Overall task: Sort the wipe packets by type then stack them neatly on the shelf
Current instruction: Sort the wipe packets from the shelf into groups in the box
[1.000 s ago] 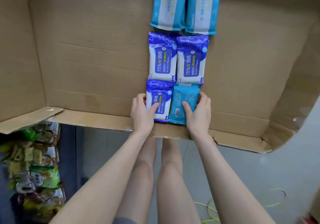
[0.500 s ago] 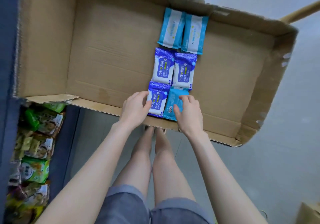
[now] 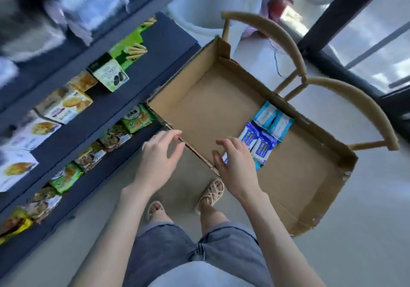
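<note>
Here the wipe packets (image 3: pixel 264 147) lie in pairs across the cardboard box (image 3: pixel 210 100), from its near edge to its far edge. Our right hand (image 3: pixel 235 160) is spread open over the nearest pair. Our left hand (image 3: pixel 162 153), loose and empty, hovers at the near edge. Snack packets (image 3: pixel 136 119) line the shelf (image 3: pixel 124 96) beside the box.

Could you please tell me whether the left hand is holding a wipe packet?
No, the left hand is empty, fingers loosely spread near a corner of the cardboard box, away from the wipe packets.
</note>
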The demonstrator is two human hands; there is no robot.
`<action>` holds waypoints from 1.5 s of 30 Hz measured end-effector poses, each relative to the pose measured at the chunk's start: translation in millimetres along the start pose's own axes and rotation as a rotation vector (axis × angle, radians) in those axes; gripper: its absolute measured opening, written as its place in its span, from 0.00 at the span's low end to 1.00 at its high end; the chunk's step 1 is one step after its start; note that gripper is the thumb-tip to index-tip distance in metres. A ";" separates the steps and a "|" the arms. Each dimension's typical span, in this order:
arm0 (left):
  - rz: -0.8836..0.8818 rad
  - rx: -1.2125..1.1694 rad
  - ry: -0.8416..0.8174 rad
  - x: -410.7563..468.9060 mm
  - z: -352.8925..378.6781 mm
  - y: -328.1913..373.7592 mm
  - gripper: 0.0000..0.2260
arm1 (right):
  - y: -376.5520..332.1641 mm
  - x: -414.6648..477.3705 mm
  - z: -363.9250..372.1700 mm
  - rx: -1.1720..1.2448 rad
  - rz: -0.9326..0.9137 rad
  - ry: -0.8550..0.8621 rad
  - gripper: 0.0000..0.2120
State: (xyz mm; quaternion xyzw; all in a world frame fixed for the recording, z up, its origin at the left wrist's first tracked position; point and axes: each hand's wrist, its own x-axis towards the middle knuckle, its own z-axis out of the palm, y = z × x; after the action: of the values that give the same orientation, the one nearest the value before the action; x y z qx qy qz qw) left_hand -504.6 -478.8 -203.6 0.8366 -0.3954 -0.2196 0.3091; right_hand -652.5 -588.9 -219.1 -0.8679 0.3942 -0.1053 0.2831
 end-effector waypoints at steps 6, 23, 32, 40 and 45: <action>-0.151 0.031 0.222 -103.8 -84.2 -67.6 0.12 | -106.8 -30.7 37.0 -0.029 -0.284 -0.101 0.12; -0.289 0.121 0.803 -265.2 -338.0 -205.0 0.14 | -449.7 -68.7 134.5 0.167 -0.839 -0.194 0.10; -0.223 0.122 1.058 -220.6 -457.0 -259.1 0.11 | -586.9 -0.3 163.5 0.217 -0.957 -0.128 0.12; -0.496 0.373 0.930 -184.1 -524.4 -319.7 0.23 | -662.7 49.9 211.2 0.035 -1.044 -0.316 0.18; -0.772 0.359 0.759 -180.6 -544.8 -352.5 0.21 | -685.0 60.9 231.9 -0.158 -1.077 -0.467 0.29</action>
State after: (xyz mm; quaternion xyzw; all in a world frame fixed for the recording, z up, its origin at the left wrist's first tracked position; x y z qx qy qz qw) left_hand -92.5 27.2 -36.9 0.9801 0.0466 0.0696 0.1799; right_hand -89.8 -177.2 -17.6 -0.9645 -0.1680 -0.0108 0.2036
